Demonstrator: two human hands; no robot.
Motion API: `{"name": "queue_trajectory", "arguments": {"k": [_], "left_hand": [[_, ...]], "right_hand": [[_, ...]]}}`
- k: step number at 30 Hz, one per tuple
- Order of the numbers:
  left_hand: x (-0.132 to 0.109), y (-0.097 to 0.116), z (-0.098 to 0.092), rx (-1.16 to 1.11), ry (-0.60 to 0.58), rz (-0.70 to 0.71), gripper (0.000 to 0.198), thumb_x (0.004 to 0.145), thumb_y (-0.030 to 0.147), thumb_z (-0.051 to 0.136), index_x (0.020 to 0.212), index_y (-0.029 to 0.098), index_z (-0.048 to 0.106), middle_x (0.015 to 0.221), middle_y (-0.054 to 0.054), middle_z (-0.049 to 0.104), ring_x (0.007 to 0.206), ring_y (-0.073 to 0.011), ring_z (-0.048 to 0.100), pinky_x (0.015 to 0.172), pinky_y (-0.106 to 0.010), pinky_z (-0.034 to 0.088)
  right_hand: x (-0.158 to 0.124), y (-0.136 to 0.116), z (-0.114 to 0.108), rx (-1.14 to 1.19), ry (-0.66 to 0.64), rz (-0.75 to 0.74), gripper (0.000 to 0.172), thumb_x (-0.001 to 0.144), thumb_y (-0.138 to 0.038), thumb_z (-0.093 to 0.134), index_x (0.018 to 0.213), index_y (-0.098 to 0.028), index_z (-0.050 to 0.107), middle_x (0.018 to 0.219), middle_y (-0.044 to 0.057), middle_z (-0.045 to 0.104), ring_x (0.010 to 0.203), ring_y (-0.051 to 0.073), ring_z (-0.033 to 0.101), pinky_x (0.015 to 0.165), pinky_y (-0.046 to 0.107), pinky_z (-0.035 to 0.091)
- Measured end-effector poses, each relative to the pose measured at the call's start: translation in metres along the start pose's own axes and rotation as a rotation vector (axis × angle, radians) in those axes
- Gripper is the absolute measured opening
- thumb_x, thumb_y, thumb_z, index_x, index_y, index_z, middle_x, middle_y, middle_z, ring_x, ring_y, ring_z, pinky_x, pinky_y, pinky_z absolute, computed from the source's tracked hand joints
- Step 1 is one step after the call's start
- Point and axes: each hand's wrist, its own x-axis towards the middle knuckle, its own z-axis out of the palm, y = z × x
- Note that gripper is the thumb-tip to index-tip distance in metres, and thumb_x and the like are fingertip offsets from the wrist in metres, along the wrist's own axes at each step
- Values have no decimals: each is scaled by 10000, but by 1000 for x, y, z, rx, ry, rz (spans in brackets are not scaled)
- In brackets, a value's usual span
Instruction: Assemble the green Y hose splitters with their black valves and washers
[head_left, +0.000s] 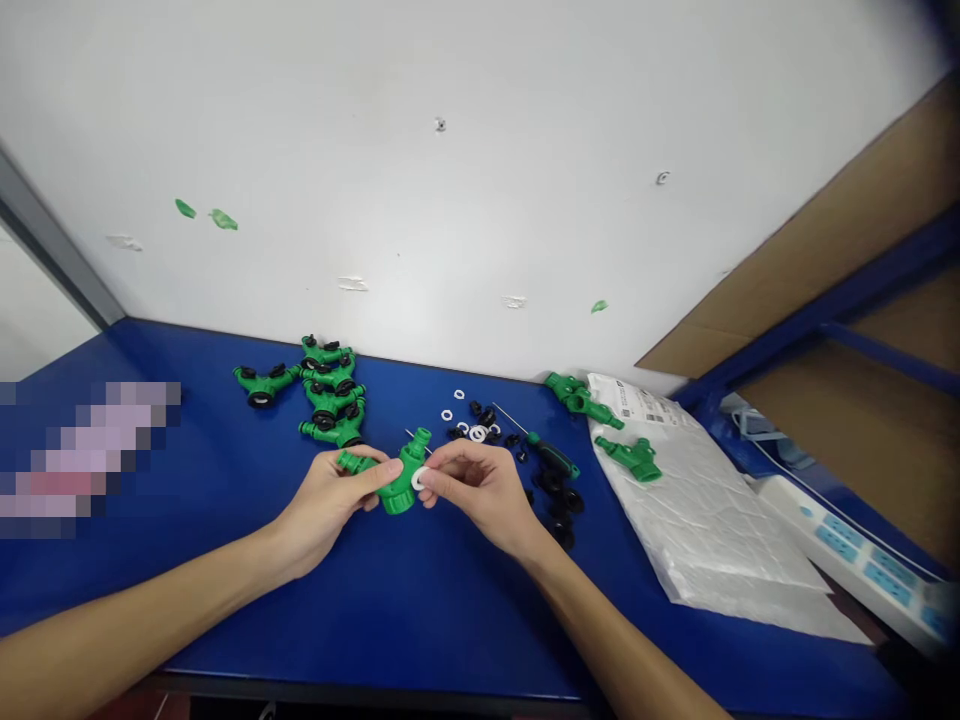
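Note:
My left hand is closed round a green Y-shaped connector, thumb on top of it, above the blue table. A white ring washer is pinched between the thumb and fingers of my right hand, close against the connector's right side. Beyond my hands lie loose white washers and small black parts. To the left, several green connectors with black fittings are grouped together.
A screwdriver lies right of my right hand, near black rings. Green connectors without black fittings rest by and on a white padded bag. A power strip is at the far right. A white wall stands behind the table.

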Motion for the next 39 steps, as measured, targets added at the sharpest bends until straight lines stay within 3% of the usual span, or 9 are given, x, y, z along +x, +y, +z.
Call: {"name": "queue_trajectory", "arguments": {"k": [3,6,11,17,20,26,34,39], "left_hand": [[1,-1,-1,59,44,25,323,612,308,881,778,144,658,546,58,569,466,-74,539,437,-184,424],[2,-1,0,41,13,4,405,584,270,898,881,145,652,654,27,658,484,-110,618,487,-229,519],[3,2,1,-77,21,-40,344,785,232,766,1070,145,594,621,-1,681,506,-126,655,513,-224,572],[3,3,5,-192,84,-186,57,912,192,614,933,151,583,652,-21,695,510,-104,673,525,-181,591],[2,1,6,-226,93,-251,90,926,208,595,878,132,604,678,-45,707,533,-100,683,554,-168,596],[2,-5,3,-237,-57,-309,246,937,320,573,847,106,655,632,-38,669,490,-82,623,502,-158,560],[1,-6,4,-295,-101,-354,253,934,333,573,837,116,659,629,-33,657,483,-75,598,479,-146,518],[-2,-5,5,-289,-104,-353,237,940,324,562,858,123,658,628,-30,649,478,-75,588,480,-149,506]], "right_hand": [[1,1,0,15,42,-20,175,702,-277,823,763,-151,717,620,10,714,538,132,670,574,275,591],[1,-3,-2,12,56,-25,168,691,-274,830,758,-153,734,605,10,712,529,132,668,569,272,594],[0,-11,-5,4,79,-48,155,687,-262,835,767,-164,745,622,7,712,522,121,656,549,255,583],[-4,-5,2,38,27,-3,166,688,-262,829,803,-157,772,685,26,730,548,131,673,569,279,599],[-6,-4,5,26,37,-9,171,691,-260,825,823,-165,775,751,26,728,591,131,680,611,286,596],[-8,-6,8,-93,77,-60,143,717,-271,801,810,-173,755,660,5,683,559,113,612,547,252,533],[-9,-4,10,-135,119,-111,145,709,-260,803,810,-186,729,698,-11,608,602,99,564,570,242,488],[-7,-5,7,-67,72,-14,216,694,-308,818,832,-179,712,694,-22,580,544,88,559,493,223,466]]}}
